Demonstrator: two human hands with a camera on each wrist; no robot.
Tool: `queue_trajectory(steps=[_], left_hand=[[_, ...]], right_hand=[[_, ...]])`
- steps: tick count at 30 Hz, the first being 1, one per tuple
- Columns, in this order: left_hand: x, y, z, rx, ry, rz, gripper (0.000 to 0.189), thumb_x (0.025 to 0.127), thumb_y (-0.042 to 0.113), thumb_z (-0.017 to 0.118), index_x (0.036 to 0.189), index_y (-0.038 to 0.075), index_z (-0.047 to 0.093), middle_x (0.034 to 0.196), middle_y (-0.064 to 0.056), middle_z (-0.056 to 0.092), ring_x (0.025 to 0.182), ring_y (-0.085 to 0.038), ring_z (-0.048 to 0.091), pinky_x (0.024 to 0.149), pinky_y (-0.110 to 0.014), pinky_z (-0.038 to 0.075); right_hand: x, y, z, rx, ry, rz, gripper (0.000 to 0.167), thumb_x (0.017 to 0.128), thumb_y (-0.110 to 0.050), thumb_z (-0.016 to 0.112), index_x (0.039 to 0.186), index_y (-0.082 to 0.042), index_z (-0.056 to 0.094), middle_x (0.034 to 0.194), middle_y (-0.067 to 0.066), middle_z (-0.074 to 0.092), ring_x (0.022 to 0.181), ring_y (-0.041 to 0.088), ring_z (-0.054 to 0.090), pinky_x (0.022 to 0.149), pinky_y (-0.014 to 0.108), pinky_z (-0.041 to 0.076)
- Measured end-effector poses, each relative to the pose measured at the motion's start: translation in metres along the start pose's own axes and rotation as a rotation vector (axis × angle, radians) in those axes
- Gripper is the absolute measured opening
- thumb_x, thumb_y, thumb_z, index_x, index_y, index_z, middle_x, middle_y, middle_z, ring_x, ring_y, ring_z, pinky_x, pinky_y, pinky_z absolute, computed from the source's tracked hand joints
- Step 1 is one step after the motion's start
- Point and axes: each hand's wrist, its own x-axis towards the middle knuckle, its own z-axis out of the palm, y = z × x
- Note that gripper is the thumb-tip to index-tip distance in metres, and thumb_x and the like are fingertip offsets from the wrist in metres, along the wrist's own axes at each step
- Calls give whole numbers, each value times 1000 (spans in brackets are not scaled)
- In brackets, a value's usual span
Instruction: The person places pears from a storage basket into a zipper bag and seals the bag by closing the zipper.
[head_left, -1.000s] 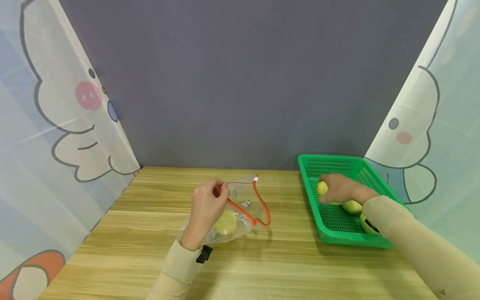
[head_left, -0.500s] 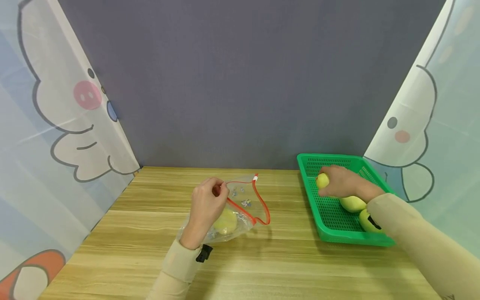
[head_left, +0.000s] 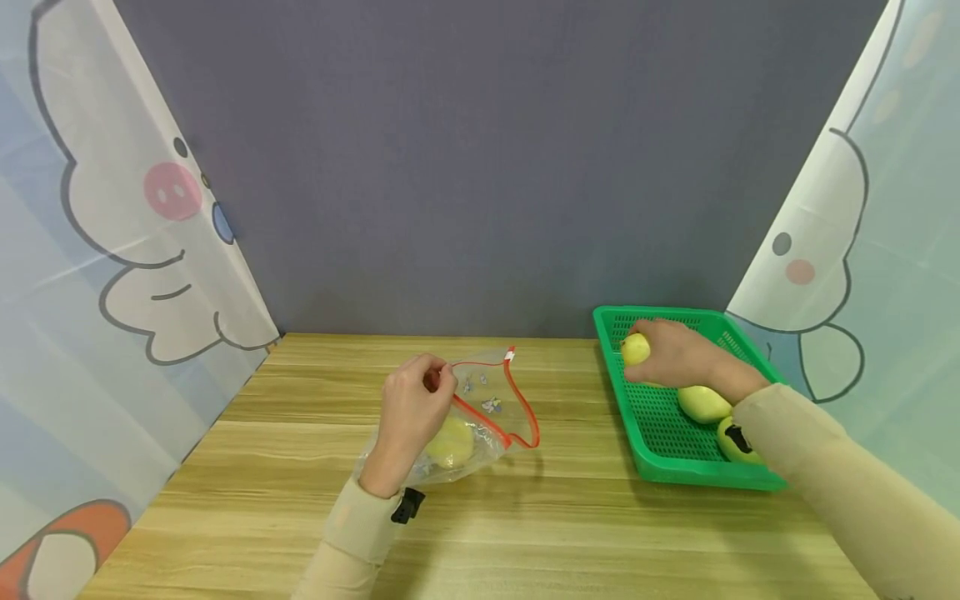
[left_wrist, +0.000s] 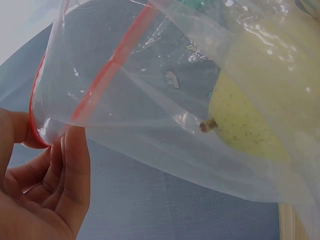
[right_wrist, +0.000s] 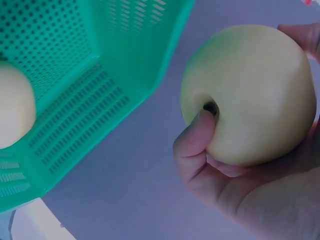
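My left hand (head_left: 412, 404) pinches the red-edged mouth of a clear zip bag (head_left: 477, 385), which has a white slider at its far corner. Inside the bag lies a yellow-green pear (head_left: 453, 443); its stem and speckled skin show through the plastic in the left wrist view. Over the green basket, my right hand (head_left: 678, 354) grips another pear (right_wrist: 250, 95). In the right wrist view, the thumb presses near the dark hollow at this pear's end, and the pear is apart from the basket's wall. The palm side is partly hidden in the head view.
The green plastic basket (head_left: 622, 408) stands on the right of the wooden table (head_left: 480, 542). More pears (head_left: 703, 405) lie in it, partly under the right forearm. A grey panel (head_left: 480, 167) rises behind the table, with printed cloths on both sides.
My right hand has lifted the pear from low in the basket, up and slightly left. The left hand keeps its hold on the bag and has hardly moved.
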Motion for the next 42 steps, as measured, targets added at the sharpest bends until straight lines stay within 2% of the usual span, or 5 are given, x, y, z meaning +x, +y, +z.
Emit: queue_trajectory(steps=[8,13,22,32,42], left_hand=[[1,0,1,1,10,5,11,88,4,65,79,6,70,65,2,57,55,-11,49,53,-30,43],[1,-1,1,1,8,3,11,89,4,65,79,6,70,65,2,57,55,-12,49,54,-30,44],[0,-2,2,-1,5,6,11,89,4,66,79,7,70,65,3,56,55,-11,48,53,-29,43],[1,-2,3,-2,2,-6,12,89,5,65,79,7,70,65,3,57,55,-11,49,55,-30,43],[1,-1,2,0,0,-6,12,89,5,65,78,7,69,65,2,56,54,-12,48,54,-30,42]], right_hand=[[-6,-18,-1,42,53,-15,54,80,-25,69,125,2,58,105,11,63,83,23,54,69,37,46],[-7,-26,0,78,91,-23,49,78,-22,70,121,0,60,97,9,61,75,21,52,61,34,45],[-9,-42,5,158,115,-35,47,76,-19,70,118,0,59,90,7,59,70,20,52,57,34,46],[-9,-58,13,231,142,-46,49,76,-17,68,122,-2,59,92,8,58,71,21,53,56,35,46],[-8,-75,19,288,170,-68,44,79,-20,69,120,-8,61,93,7,59,70,21,54,57,35,48]])
